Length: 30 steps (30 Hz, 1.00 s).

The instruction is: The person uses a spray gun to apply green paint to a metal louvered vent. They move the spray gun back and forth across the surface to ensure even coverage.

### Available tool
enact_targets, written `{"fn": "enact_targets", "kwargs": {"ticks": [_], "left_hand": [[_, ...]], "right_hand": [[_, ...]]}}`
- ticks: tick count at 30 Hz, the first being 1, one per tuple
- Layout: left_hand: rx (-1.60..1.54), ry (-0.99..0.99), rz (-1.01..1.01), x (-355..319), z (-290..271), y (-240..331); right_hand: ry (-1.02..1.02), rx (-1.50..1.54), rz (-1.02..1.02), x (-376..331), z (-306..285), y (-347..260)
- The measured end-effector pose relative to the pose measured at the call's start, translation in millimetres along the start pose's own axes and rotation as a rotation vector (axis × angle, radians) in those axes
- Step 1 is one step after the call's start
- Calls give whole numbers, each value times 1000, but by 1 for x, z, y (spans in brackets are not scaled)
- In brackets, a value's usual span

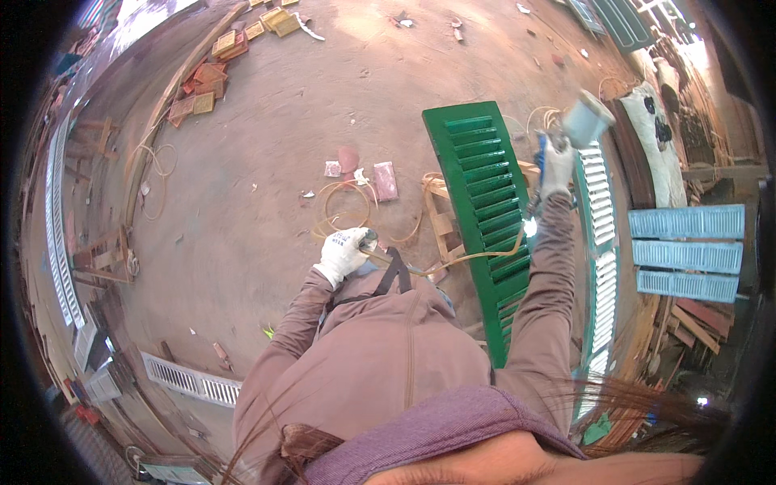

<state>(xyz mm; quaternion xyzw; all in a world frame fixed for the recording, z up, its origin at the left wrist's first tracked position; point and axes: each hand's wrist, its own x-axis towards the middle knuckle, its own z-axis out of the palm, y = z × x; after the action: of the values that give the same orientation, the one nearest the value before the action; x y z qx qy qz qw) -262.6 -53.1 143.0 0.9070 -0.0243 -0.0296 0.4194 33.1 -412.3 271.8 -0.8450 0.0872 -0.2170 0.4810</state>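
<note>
My right hand point(557, 167), in a white glove, is closed around a paint spray gun with a pale blue-grey cup point(588, 121). It is held out over the right edge of a glossy green louvred shutter point(485, 190). In front of my waist my left hand point(343, 254), also gloved, is closed on a yellowish air hose point(485, 254). From there the hose runs across the shutter toward the spray gun. Just right of the gun arm stands a narrow louvred shutter point(601, 275) with a green frame and white-looking slats. A wooden stand point(440, 218) shows beneath the green shutter.
Loops of hose point(343, 208) lie on the ground beyond my left hand, beside a reddish brick point(385, 181). Pale blue shutters point(687, 252) stand at the right. Orange and yellow tiles point(212, 81) are piled far left. A white louvred panel point(190, 380) lies lower left.
</note>
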Motion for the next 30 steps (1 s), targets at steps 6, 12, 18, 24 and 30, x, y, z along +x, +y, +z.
{"fn": "enact_targets", "kwargs": {"ticks": [6,12,18,24,30], "left_hand": [[-2,-3,-104,-33,-12,-7],[64,341,138,-18,5,-14],[-307,1004,49,25,-16,-17],[-1363,770,187,64,-10,-31],[-1202,119,201,53,75,-18]], "right_hand": [[-257,281,57,-58,-56,-24],[-408,497,402,-182,-85,-61],[-663,184,-1,-235,-33,-75],[-751,50,-221,-259,-8,-78],[-779,-30,-317,-277,1,-82]]}}
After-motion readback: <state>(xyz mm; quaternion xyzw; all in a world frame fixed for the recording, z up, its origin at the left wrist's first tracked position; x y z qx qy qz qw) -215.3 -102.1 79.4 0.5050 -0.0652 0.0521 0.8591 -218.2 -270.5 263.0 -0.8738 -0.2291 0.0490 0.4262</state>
